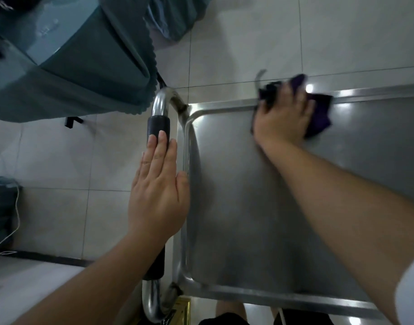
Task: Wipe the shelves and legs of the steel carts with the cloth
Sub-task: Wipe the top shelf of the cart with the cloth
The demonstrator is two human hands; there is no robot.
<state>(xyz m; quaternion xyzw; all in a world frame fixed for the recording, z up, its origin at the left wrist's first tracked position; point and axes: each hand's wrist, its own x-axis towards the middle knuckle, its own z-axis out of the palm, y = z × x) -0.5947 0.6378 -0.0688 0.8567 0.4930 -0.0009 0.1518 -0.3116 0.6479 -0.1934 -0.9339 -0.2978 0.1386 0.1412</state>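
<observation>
A steel cart fills the middle and right, its top shelf (236, 195) a shallow tray with a raised rim. A chrome push handle with a black foam grip (158, 127) runs along the shelf's left side. My left hand (157, 191) lies flat on that handle, fingers straight. My right hand (283, 116) presses a dark purple cloth (318, 118) against the shelf's far rim, fingers curled over the cloth; the hand and cloth are motion-blurred.
A table draped in a teal cloth (84, 66) stands at the upper left, close to the cart handle. Pale floor tiles (248, 43) lie beyond the cart. A dark bin and a white cable (15, 207) sit at the left edge.
</observation>
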